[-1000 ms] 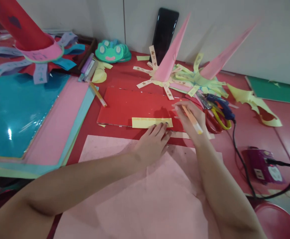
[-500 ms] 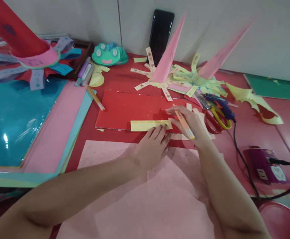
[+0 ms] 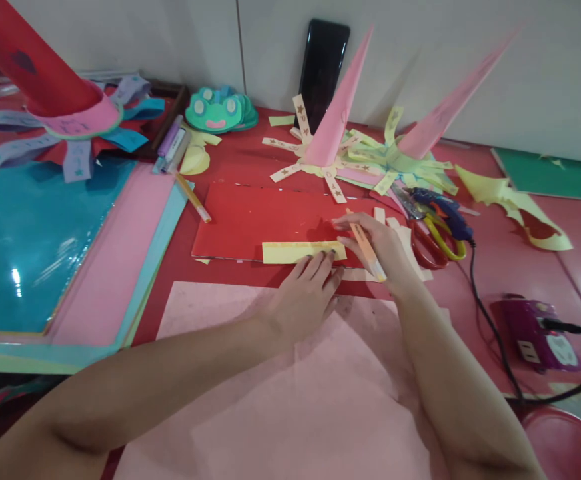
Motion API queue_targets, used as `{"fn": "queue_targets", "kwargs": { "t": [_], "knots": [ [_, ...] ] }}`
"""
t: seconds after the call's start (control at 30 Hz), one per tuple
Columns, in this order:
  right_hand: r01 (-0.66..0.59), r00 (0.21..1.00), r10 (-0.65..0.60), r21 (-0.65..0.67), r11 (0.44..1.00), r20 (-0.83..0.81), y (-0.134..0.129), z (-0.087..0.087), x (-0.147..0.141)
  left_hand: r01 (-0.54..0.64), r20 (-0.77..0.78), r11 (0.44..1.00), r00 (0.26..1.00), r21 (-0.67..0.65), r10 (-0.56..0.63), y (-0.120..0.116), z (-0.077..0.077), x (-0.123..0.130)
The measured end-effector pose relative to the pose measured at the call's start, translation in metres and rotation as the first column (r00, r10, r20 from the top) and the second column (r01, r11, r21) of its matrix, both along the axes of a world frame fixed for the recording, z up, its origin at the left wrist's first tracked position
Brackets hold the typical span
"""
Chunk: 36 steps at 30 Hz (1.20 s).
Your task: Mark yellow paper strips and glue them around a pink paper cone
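Note:
A pale yellow paper strip (image 3: 290, 253) lies along the front edge of a red board (image 3: 255, 217). The fingertips of my left hand (image 3: 306, 297) rest on the strip's right part, slightly spread, pressing it to the board. My right hand (image 3: 378, 250) is curled at the strip's right end, with an orange-and-white marker (image 3: 366, 253) held between its fingers. The marker slants, its orange end pointing up and away. Pale paper pieces (image 3: 363, 274) lie partly under and beside my right hand.
Pink paper (image 3: 280, 400) covers the near table. Pink cones (image 3: 338, 110) with paper strips and a phone (image 3: 323, 67) stand behind. Scissors (image 3: 428, 243), a glue gun (image 3: 443, 210) and a purple power socket (image 3: 538, 333) are right. Left are teal sheets (image 3: 35, 247) and markers (image 3: 170, 147).
The marker in my right hand has tilted slightly, its lower end shifting left. My left hand stays on the strip.

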State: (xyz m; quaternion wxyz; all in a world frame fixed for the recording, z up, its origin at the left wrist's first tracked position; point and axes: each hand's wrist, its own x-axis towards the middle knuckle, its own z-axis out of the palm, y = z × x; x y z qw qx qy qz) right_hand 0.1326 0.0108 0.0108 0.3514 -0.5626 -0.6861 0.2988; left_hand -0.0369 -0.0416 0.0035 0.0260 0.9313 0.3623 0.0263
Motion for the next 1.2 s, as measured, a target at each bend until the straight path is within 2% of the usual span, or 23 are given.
{"fn": "queue_targets", "kwargs": {
  "t": [0.13, 0.23, 0.47, 0.6, 0.73, 0.8, 0.87, 0.93, 0.97, 1.03, 1.07, 1.2],
  "knots": [
    [-0.052, 0.999, 0.052, -0.041, 0.998, -0.011, 0.004, -0.004, 0.008, 0.015, 0.012, 0.999, 1.0, 0.042, -0.015, -0.001, 0.0, -0.001],
    [-0.06, 0.998, 0.06, -0.042, 0.997, -0.006, 0.007, -0.006, 0.018, -0.018, 0.02, 0.998, 1.0, 0.063, 0.017, -0.002, 0.0, -0.001],
    [0.035, 0.996, -0.031, -0.043, 0.998, 0.085, 0.015, -0.002, 0.049, -0.059, 0.019, 0.997, 0.998, 0.057, 0.058, -0.002, -0.002, -0.001],
    [0.081, 0.988, -0.075, -0.043, 0.996, 0.136, 0.013, 0.004, 0.052, -0.045, 0.014, 0.998, 0.999, 0.053, 0.044, -0.001, -0.004, -0.001],
    [0.117, 0.974, -0.12, 0.027, 0.993, 0.191, 0.011, 0.009, 0.046, -0.016, 0.025, 0.997, 1.0, 0.076, 0.014, -0.001, -0.005, -0.001],
    [0.157, 0.957, -0.183, 0.127, 0.979, 0.225, 0.01, 0.009, 0.043, -0.015, 0.035, 0.997, 0.999, 0.078, 0.012, 0.0, -0.005, -0.001],
    [0.222, 0.938, -0.279, 0.262, 0.939, 0.205, 0.01, 0.007, 0.037, -0.014, 0.043, 0.997, 0.999, 0.074, 0.01, 0.0, -0.005, -0.001],
    [0.291, 0.932, -0.347, 0.362, 0.886, 0.102, 0.008, 0.005, 0.027, -0.011, 0.044, 0.998, 0.999, 0.065, 0.009, 0.001, -0.004, -0.001],
    [0.34, 0.93, -0.367, 0.371, 0.864, 0.002, 0.007, 0.005, 0.02, -0.008, 0.042, 0.998, 0.999, 0.062, 0.005, 0.001, -0.003, -0.001],
    [0.356, 0.934, -0.336, 0.322, 0.877, -0.119, 0.002, 0.005, 0.003, 0.002, 0.043, 0.998, 0.999, 0.064, -0.005, 0.001, -0.003, -0.001],
    [0.332, 0.942, -0.307, 0.273, 0.903, -0.133, -0.001, 0.005, -0.005, 0.009, 0.046, 0.998, 0.999, 0.068, -0.012, 0.001, -0.003, -0.001],
    [0.287, 0.95, -0.26, 0.152, 0.946, -0.174, -0.012, 0.008, -0.032, 0.04, 0.042, 0.998, 0.998, 0.047, -0.042, -0.001, -0.002, -0.001]
  ]
}}
